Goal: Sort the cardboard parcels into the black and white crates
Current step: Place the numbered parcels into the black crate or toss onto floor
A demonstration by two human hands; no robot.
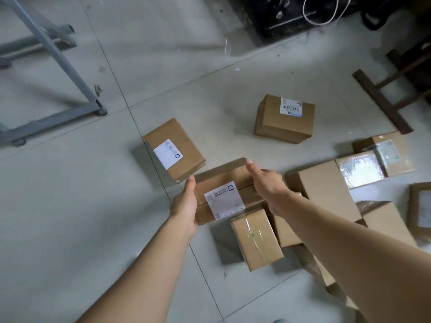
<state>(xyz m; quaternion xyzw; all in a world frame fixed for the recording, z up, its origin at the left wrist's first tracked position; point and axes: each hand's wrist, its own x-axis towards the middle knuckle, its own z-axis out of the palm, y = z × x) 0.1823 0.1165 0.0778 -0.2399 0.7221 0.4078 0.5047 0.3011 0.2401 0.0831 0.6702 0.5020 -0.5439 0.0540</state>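
Observation:
A flat cardboard parcel (224, 180) with a white label lies on the tiled floor between my hands. My left hand (184, 203) presses against its left side, thumb up along the edge. My right hand (268, 185) covers its right side, fingers reaching over the far top edge. Another labelled parcel (175, 148) lies just behind it to the left. A third parcel (284, 118) with a barcode label stands farther back. A small taped parcel (255, 237) sits in front. No crate is in view.
A heap of several more parcels (326, 190) spreads to the right. A grey metal frame on castors (58, 117) stands at the back left. Dark wooden furniture legs (380, 101) and black equipment (291, 17) line the back right.

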